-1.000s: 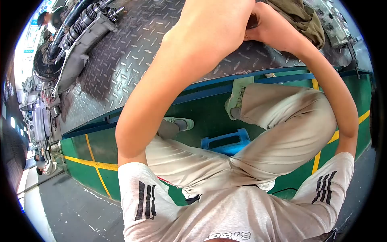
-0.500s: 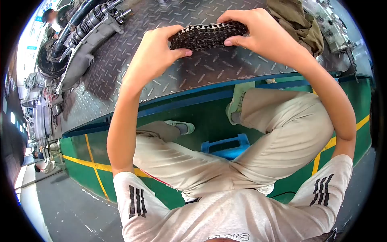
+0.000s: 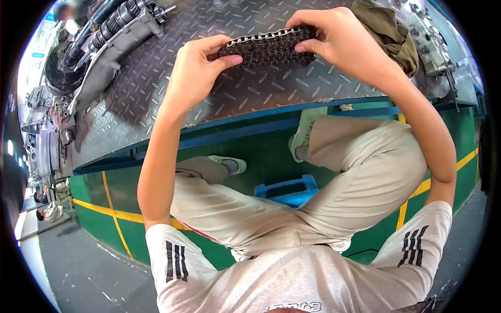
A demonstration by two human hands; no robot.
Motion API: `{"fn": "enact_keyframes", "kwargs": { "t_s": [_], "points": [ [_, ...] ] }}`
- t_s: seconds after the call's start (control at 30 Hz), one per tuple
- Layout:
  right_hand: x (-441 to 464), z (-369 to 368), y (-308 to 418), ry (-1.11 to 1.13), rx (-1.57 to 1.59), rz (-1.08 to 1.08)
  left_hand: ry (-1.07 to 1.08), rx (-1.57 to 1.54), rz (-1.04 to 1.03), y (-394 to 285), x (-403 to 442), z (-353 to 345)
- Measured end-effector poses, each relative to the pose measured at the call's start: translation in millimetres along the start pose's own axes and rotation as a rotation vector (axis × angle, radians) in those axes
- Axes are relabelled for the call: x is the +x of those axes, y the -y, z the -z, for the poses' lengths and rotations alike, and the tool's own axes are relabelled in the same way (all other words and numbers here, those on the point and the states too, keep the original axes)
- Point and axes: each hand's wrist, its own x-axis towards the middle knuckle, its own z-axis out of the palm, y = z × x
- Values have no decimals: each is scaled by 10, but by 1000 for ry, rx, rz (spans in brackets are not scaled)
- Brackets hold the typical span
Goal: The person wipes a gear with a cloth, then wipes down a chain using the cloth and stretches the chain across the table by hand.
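A dark metal chain (image 3: 269,49), folded into several side-by-side rows, spans the gap between my hands above the tread-plate bench top (image 3: 245,94). My left hand (image 3: 201,68) grips its left end, thumb on the near side and fingers behind. At the other end, my right hand (image 3: 331,39) pinches the chain between thumb and fingers. The right end sits a little higher than the left. My fingertips behind the chain are partly hidden.
A gear shaft (image 3: 117,23) in an open metal housing (image 3: 99,75) lies at the left. A brown-green cloth (image 3: 389,39) and a metal casting (image 3: 430,47) are at the right. Beneath the bench stands a blue plastic item (image 3: 287,190), near my feet.
The chain has tilted, its right end rising slightly, and shows more of its broad face. Both hands keep their grip. The whole view has shifted a little.
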Motion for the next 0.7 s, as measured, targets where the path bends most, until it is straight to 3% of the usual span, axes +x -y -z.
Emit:
{"fn": "enact_keyframes", "kwargs": {
  "t_s": [0.07, 0.17, 0.23, 0.57, 0.6, 0.7],
  "points": [
    [-1, 0, 62, 158, -74, -206, 8, 44, 32, -46, -44, 34],
    [65, 98, 148, 246, -135, -236, -16, 164, 23, -70, -56, 61],
    [-2, 5, 122, 167, -213, -135, -72, 284, -107, -149, -75, -1],
    [83, -17, 35, 304, -143, -153, -47, 355, -67, -283, 13, 1],
    [79, -52, -24, 165, -62, -82, -54, 352, -69, -295, 46, -15],
    [111, 66, -120, 179, -175, -121, -88, 392, -147, -405, 222, -114]
  ]
}}
